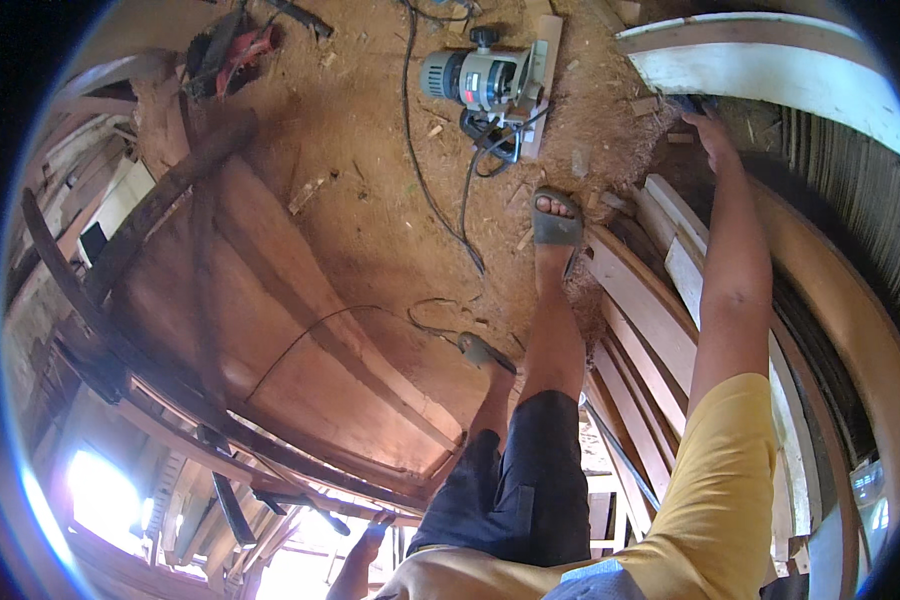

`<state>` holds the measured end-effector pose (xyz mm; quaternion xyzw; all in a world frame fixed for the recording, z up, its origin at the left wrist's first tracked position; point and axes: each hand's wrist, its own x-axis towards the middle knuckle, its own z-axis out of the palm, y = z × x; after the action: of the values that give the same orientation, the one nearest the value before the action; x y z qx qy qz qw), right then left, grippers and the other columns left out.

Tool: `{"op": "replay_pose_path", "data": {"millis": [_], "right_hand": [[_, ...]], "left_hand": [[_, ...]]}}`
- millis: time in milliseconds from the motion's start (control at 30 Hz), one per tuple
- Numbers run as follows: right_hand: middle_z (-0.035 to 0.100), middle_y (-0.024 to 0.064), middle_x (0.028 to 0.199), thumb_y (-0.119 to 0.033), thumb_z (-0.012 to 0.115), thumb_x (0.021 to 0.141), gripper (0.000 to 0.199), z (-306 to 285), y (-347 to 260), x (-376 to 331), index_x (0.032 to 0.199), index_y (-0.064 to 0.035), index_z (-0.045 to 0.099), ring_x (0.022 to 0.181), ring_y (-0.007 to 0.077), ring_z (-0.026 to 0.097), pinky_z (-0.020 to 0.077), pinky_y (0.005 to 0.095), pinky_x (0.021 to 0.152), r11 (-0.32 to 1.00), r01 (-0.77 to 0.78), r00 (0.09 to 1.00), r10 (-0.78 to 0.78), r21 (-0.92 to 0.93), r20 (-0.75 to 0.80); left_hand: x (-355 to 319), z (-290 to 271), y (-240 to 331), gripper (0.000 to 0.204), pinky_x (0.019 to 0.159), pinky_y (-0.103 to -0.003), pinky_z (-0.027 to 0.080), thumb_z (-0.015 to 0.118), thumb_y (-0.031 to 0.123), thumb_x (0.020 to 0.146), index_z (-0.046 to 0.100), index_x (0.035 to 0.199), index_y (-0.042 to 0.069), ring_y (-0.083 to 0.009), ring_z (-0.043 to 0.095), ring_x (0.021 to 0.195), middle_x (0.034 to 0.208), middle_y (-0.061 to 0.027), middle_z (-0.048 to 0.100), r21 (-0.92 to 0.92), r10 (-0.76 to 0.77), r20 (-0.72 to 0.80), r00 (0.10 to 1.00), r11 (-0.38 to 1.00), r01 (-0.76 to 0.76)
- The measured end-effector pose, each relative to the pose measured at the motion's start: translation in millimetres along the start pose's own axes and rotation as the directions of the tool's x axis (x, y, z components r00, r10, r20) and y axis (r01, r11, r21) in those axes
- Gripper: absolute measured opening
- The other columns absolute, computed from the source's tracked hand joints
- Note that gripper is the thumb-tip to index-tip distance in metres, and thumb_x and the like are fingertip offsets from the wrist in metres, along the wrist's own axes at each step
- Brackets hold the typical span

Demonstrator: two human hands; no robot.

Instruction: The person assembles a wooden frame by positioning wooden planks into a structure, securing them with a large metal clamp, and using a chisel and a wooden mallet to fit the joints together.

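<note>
Right hand (712, 128) stretched far out, arm straight, reaching to a small dark object (692, 103) that sits at the fingertips, beside the edge of a white curved panel (770, 70). Fingers look extended over it; whether they have closed on it cannot be told, since the object is blurred and partly covered. What the object is cannot be made out.

Just below the hand: loose planks (660, 300) stacked at a slant, the nearest touching the sandalled foot (556, 222). The other foot (485, 352) stands nearer the body, on a cable (440, 325).

Left of the hand, well apart: a grey router (485, 78) lying on the sawdust floor (370, 200), its black cord (420, 170) trailing toward the feet. Further left, a big reddish board (270, 330).

Left hand (370, 540) low, at the frame's lower edge, near dark slats; fingers seem spread, holding nothing visible, though it is small and backlit.

Risks, as judged: the reach is long and the stance split, one foot at the plank stack, so a shifting plank could tip the balance. Cords cross the ground by both feet; a snag would trip the person or drag the router. Sawdust underfoot looks loose, so a slip is likely under a lean.
</note>
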<state>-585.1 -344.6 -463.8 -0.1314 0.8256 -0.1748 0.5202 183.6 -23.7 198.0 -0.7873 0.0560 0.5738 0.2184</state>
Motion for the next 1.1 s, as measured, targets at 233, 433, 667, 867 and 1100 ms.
{"op": "replay_pose_path", "data": {"millis": [233, 433, 667, 867, 1100], "right_hand": [[0.059, 0.0147, 0.135, -0.033, 0.072, 0.086, 0.067, 55.1, 32.8, 13.4, 0.145, -0.0070, 0.055, 0.130, 0.0235, 0.050, 0.0365, 0.0420, 0.108, 0.948, -0.116, 0.981, 0.061, 0.295, 0.187], [0.064, 0.0163, 0.133, -0.027, 0.070, 0.084, 0.060, 51.3, 38.7, 49.7, 0.139, -0.0054, 0.059, 0.112, 0.0356, 0.065, 0.0468, 0.0475, 0.099, 0.962, -0.271, 0.932, 0.252, 0.038, 0.260], [0.065, 0.0183, 0.122, -0.024, 0.069, 0.090, 0.022, 17.9, -2.5, -84.5, 0.102, -0.0066, 0.074, 0.102, 0.0373, 0.065, 0.0559, 0.0502, 0.085, 0.321, -0.045, 0.821, -0.528, -0.946, -0.218], [0.053, 0.0167, 0.142, -0.028, 0.071, 0.089, 0.032, -33.6, -60.8, -218.4, 0.115, -0.0100, 0.071, 0.129, 0.0376, 0.050, 0.0456, 0.0517, 0.102, -0.099, 0.258, 0.811, -0.518, -0.961, 0.271], [0.059, 0.0331, 0.118, -0.038, 0.056, 0.104, 0.049, -52.1, -197.9, -444.8, 0.121, 0.0070, 0.062, 0.117, 0.0495, 0.052, 0.0419, 0.0546, 0.101, 0.124, 0.655, 0.665, -0.564, -0.745, 0.490]], "left_hand": [[-13.4, 10.0, 1.6, 0.074, 0.117, -0.045, 0.032, 0.070, 0.032, 0.094, 0.037, 0.153, 0.005, -0.0314, 0.042, 0.139, 0.144, -0.0167, 0.048, -0.025, 0.010, -0.036, 0.999, 1.000, -0.011], [3.9, 20.5, 2.2, 0.071, 0.118, -0.044, 0.032, 0.069, 0.032, 0.095, 0.038, 0.153, 0.005, -0.0305, 0.043, 0.139, 0.144, -0.0160, 0.049, -0.053, 0.051, -0.016, 0.999, 0.997, -0.052], [30.6, 7.9, -42.9, 0.051, 0.120, -0.043, 0.028, 0.059, 0.032, 0.102, 0.048, 0.146, 0.010, -0.0207, 0.038, 0.145, 0.149, -0.0114, 0.049, -0.110, 0.055, 0.169, 0.984, 0.993, -0.036], [67.1, 17.0, -129.0, 0.048, 0.120, -0.049, 0.027, 0.055, 0.044, 0.103, 0.055, 0.143, 0.017, -0.0241, 0.036, 0.147, 0.149, -0.0104, 0.051, -0.164, 0.327, 0.186, 0.926, 0.940, -0.299], [71.8, 133.2, -182.8, 0.077, 0.124, -0.057, 0.010, 0.055, 0.076, 0.088, 0.052, 0.148, 0.029, -0.0393, 0.014, 0.155, 0.162, -0.0114, 0.039, 0.325, 0.134, -0.183, 0.974, 0.943, -0.069]]}}
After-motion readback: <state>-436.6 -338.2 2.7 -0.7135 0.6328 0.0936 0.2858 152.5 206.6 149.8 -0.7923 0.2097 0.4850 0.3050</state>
